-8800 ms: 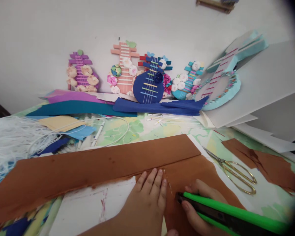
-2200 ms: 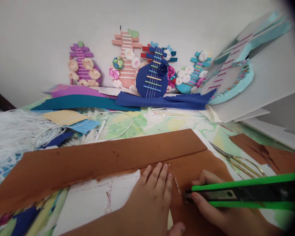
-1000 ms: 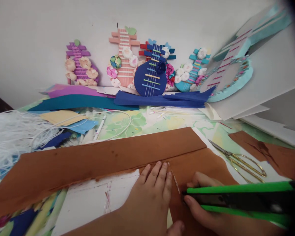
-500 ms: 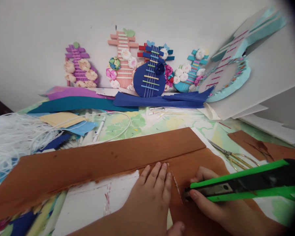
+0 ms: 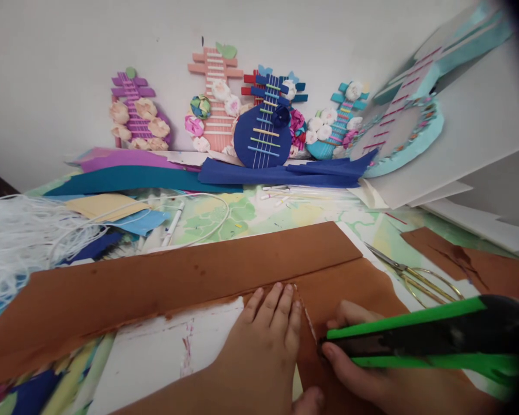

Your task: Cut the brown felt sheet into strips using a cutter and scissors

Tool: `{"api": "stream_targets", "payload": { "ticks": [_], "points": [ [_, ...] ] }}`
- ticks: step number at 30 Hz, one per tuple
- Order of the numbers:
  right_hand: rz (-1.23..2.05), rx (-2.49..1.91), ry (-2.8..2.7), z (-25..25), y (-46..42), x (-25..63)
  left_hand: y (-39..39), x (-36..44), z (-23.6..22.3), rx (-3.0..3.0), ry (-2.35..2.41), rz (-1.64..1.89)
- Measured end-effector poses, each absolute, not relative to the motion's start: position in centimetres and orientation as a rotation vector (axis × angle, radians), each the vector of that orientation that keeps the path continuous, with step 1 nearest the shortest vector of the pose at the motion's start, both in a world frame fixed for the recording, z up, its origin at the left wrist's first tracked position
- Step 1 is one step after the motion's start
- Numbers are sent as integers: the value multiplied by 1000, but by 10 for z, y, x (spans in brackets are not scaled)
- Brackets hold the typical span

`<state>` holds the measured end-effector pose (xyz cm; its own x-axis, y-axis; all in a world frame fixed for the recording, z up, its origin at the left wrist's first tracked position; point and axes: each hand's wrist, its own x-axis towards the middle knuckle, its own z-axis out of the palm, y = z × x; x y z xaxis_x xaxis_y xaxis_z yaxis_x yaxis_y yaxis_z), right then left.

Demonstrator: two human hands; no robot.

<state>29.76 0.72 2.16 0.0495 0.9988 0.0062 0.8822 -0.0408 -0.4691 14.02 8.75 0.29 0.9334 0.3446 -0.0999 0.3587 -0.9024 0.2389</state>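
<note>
My left hand (image 5: 263,346) lies flat with fingers stretched out, pressing on brown paper (image 5: 346,294) and the white board (image 5: 155,357) beneath it. My right hand (image 5: 363,357) grips a green and black utility knife (image 5: 415,334), its tip low against the brown paper just right of my left fingers. A pale cut line runs from near my left fingertips down to the knife tip. The blade itself is hidden at the tip. Above both hands lies a long folded strip of brown paper (image 5: 190,271).
Gold-handled scissors (image 5: 415,276) lie at right beside a brown scrap (image 5: 471,253). White cord (image 5: 30,230) is heaped at left. Along the wall stand several paper lutes, among them a blue one (image 5: 259,135); a large pale-blue one (image 5: 406,121) leans at right.
My right hand and the knife have shifted slightly left and tilted a little. My left hand stays in place on the paper. The view has moved slightly.
</note>
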Motion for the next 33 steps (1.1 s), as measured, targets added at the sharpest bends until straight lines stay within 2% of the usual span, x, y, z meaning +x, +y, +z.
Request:
{"api": "stream_targets", "payload": {
  "ticks": [5, 17, 24, 33],
  "points": [
    [535, -1961, -1884, 21, 7, 300, 87, 140, 3, 2827, 534, -98],
    [467, -1933, -1744, 16, 8, 304, 86, 140, 2, 2851, 545, -122],
    [600, -1825, -1751, 15, 5, 312, 87, 141, 1, 2868, 539, -96],
    [406, -1892, -1804, 15, 5, 302, 87, 140, 4, 2839, 531, -94]
  ]
}}
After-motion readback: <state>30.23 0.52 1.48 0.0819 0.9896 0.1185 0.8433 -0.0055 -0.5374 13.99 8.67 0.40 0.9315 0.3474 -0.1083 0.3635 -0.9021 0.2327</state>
